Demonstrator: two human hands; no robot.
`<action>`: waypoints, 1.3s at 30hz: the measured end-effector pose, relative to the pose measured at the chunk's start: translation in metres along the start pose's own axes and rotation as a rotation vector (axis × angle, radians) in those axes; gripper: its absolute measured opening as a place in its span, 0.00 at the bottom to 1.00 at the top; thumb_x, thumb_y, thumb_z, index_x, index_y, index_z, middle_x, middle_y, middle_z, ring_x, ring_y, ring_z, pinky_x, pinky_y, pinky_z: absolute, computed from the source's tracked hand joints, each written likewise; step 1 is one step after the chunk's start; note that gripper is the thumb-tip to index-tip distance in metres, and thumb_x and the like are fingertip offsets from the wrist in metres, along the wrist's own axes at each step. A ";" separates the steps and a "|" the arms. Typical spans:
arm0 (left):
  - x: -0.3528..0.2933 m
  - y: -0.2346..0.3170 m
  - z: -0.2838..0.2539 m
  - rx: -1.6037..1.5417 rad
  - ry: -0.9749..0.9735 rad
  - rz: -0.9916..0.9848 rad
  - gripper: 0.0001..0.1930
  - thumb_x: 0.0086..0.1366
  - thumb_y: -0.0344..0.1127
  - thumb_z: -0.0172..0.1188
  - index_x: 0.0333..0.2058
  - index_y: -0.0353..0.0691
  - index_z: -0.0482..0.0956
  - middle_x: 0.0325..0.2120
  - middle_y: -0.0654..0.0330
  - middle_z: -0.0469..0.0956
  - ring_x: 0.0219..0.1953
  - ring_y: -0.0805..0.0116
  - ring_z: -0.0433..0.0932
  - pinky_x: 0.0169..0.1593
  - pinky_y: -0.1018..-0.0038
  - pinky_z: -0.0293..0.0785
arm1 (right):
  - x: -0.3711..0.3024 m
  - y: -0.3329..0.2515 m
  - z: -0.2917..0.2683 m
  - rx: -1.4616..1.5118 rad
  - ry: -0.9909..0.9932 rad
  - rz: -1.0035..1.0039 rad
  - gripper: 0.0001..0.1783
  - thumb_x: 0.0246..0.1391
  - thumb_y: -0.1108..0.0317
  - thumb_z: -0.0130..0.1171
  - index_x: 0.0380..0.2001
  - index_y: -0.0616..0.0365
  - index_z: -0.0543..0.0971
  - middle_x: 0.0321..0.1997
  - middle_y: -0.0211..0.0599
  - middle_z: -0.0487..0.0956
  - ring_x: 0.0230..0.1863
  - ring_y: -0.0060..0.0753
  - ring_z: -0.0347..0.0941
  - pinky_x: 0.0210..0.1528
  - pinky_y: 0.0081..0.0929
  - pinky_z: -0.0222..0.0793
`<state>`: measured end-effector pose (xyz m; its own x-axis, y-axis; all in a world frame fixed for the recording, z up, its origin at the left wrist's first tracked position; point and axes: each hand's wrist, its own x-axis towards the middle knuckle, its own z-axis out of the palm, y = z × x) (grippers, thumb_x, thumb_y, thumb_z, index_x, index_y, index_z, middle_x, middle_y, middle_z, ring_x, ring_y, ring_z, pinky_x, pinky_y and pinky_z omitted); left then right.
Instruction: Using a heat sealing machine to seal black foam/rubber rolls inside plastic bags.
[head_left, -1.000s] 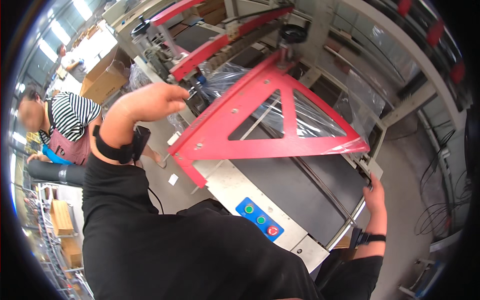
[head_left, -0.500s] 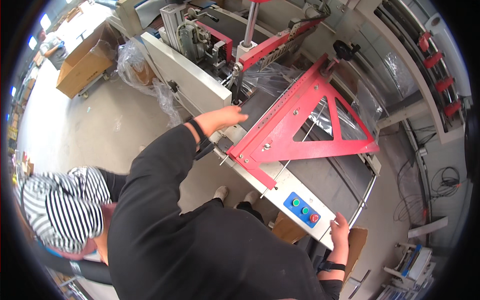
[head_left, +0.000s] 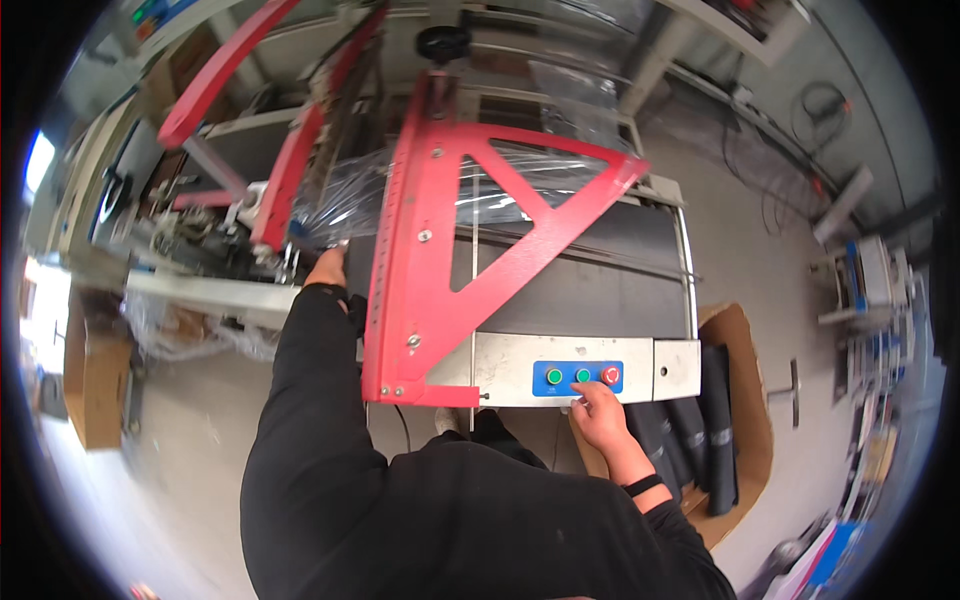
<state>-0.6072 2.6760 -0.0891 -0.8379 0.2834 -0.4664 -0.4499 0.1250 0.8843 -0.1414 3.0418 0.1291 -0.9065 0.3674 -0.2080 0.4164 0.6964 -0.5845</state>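
Observation:
My right hand (head_left: pixel 600 420) is at the blue button panel (head_left: pixel 543 387) on the machine's front. Its fingertips touch or hover just below the middle green button (head_left: pixel 583 376), beside a red stop button (head_left: pixel 611 376); it holds nothing. My left hand (head_left: pixel 328 267) reaches in left of the red triangular frame (head_left: pixel 440 300), close to crumpled clear plastic film (head_left: pixel 345 200). Its fingertips are hidden, so I cannot make out whether it grips the film. A dark conveyor belt (head_left: pixel 600 275) runs beneath the red frame.
Red arms (head_left: pixel 285 185) and metal mechanisms stand at the left. A black knob (head_left: pixel 442 43) tops the frame's far end. An open cardboard box (head_left: pixel 752 400) holding black rolls (head_left: pixel 717 430) stands at the right. Another cardboard box (head_left: pixel 100 385) is on the floor at the left.
My view has swung to the right. My right hand has moved left from the machine's corner to the buttons. My left hand has gone farther in beside the red frame.

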 end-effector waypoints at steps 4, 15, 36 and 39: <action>-0.014 0.030 0.015 0.368 0.065 0.069 0.14 0.63 0.36 0.47 0.37 0.31 0.76 0.33 0.53 0.78 0.34 0.63 0.76 0.40 0.72 0.70 | 0.001 -0.001 0.010 0.030 0.030 -0.036 0.14 0.44 0.72 0.56 0.38 0.57 0.77 0.40 0.42 0.76 0.45 0.46 0.71 0.47 0.36 0.67; -0.057 0.073 0.075 -0.515 0.606 -0.286 0.18 0.60 0.34 0.51 0.47 0.32 0.67 0.43 0.52 0.71 0.42 0.58 0.72 0.47 0.67 0.68 | 0.017 -0.003 0.015 0.018 0.126 -0.129 0.13 0.44 0.73 0.56 0.38 0.58 0.77 0.39 0.41 0.76 0.38 0.42 0.73 0.42 0.33 0.69; -0.045 0.010 0.009 -0.505 0.631 -0.189 0.13 0.62 0.34 0.48 0.40 0.30 0.71 0.32 0.54 0.74 0.33 0.60 0.74 0.37 0.66 0.71 | 0.249 -0.036 -0.036 -0.390 0.428 -0.243 0.33 0.53 0.52 0.50 0.57 0.62 0.62 0.66 0.47 0.54 0.66 0.53 0.48 0.64 0.44 0.45; -0.049 0.026 0.031 -0.528 0.657 -0.194 0.11 0.61 0.34 0.52 0.37 0.32 0.73 0.29 0.55 0.74 0.29 0.60 0.75 0.33 0.66 0.72 | 0.212 -0.052 -0.042 -0.426 0.343 -0.322 0.33 0.52 0.53 0.52 0.57 0.62 0.63 0.64 0.50 0.56 0.64 0.54 0.51 0.64 0.47 0.46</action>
<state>-0.5689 2.6948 -0.0424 -0.6670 -0.3251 -0.6703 -0.5511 -0.3901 0.7376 -0.3528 3.1092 0.1483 -0.9464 0.2265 0.2302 0.1822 0.9630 -0.1984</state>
